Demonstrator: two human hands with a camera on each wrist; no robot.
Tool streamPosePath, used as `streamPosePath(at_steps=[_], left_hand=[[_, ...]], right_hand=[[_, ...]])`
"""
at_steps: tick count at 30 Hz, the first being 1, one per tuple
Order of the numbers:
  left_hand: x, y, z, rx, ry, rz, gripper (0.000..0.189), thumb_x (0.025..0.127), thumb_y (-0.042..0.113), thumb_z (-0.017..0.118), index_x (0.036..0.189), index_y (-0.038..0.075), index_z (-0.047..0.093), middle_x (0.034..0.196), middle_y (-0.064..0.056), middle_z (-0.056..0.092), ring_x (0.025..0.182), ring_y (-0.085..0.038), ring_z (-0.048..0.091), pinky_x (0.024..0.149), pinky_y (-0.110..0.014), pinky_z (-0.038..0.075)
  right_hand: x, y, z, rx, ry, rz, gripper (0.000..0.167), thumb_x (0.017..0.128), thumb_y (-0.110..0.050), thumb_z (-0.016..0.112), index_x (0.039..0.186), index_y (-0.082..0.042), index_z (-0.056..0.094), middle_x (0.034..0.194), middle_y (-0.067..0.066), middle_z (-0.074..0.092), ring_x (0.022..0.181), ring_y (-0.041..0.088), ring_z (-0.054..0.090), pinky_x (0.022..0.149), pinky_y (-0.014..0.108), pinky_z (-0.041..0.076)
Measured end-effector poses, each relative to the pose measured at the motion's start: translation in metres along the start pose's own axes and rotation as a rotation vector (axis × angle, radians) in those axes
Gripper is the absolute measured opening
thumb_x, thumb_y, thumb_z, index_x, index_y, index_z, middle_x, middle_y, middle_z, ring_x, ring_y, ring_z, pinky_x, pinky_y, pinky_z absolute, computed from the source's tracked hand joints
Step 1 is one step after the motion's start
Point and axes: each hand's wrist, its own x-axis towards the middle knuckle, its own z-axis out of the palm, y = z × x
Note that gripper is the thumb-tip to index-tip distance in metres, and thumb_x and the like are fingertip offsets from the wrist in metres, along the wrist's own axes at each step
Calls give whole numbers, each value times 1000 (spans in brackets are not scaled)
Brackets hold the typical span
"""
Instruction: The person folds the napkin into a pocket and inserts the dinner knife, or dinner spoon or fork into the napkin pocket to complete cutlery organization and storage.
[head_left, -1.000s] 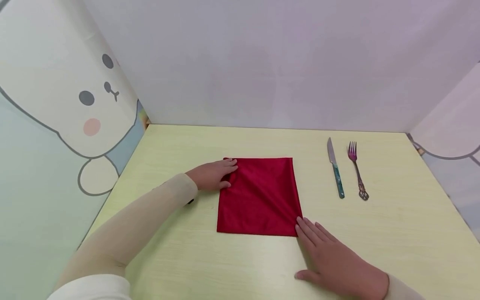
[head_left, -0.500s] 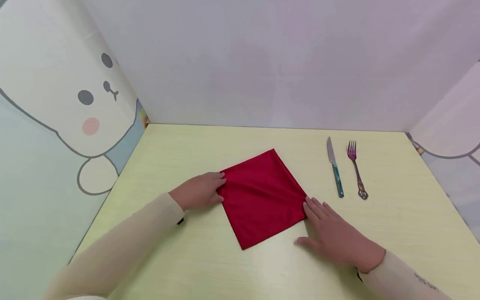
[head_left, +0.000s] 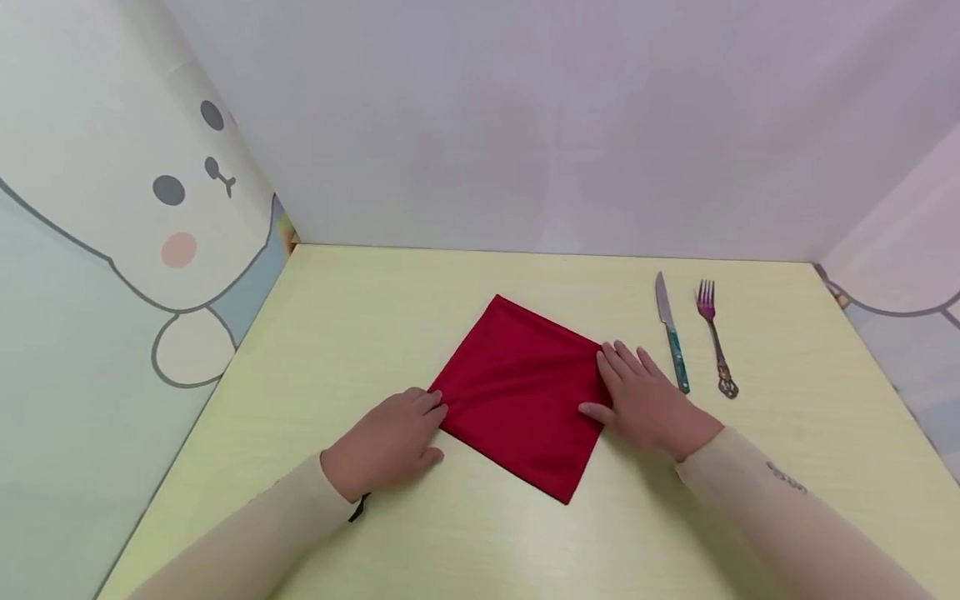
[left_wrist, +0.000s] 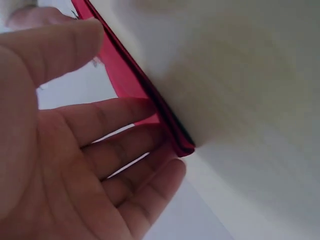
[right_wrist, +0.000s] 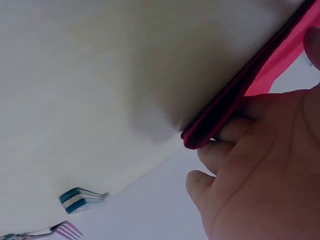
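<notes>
A red cloth napkin, folded into a layered square, lies turned like a diamond on the table. My left hand touches its left corner with straight fingertips, the thumb apart over the table. At the right corner my right hand rests with extended fingers on the cloth and the thumb tip near its lower right edge. In the left wrist view the stacked layers of the napkin show beside the fingers. The right wrist view shows the fingers lying on the napkin's folded corner.
A knife with a green handle lies to the right, close beyond my right hand. Beside it is a fork with an ornate handle. The pale wooden table meets a whitish curtain at the back.
The napkin has turned clockwise on the table, from square-on to a diamond. My left hand has moved down toward me, while my right hand has moved up and away.
</notes>
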Motion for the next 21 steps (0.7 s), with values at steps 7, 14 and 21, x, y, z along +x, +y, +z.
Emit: streamPosePath(at_steps=[7,14,21], left_hand=[[-10,23,-8,31,-4,31,51,90,38,78,125,2,69,116,-8,64,106,-25,58,97,-37,50],[-15,27,-6,36,17,52,46,91,39,76,119,3,70,108,-5,62,100,-22,56,94,-34,50],[-16,27,-2,-4,39,46,47,92,38,76,122,3,70,114,-5,62,105,-22,55,98,-33,49]], right_hand=[[36,14,-7,-48,-55,-39,92,100,-58,57,158,7,29,164,27,27,153,46,17,122,60,12],[56,36,-13,-72,-55,-134,94,99,-62,57,160,3,27,167,22,24,154,42,17,123,59,9],[48,42,-14,-10,-41,-134,96,99,-65,53,161,2,24,168,21,21,155,43,13,124,58,8]])
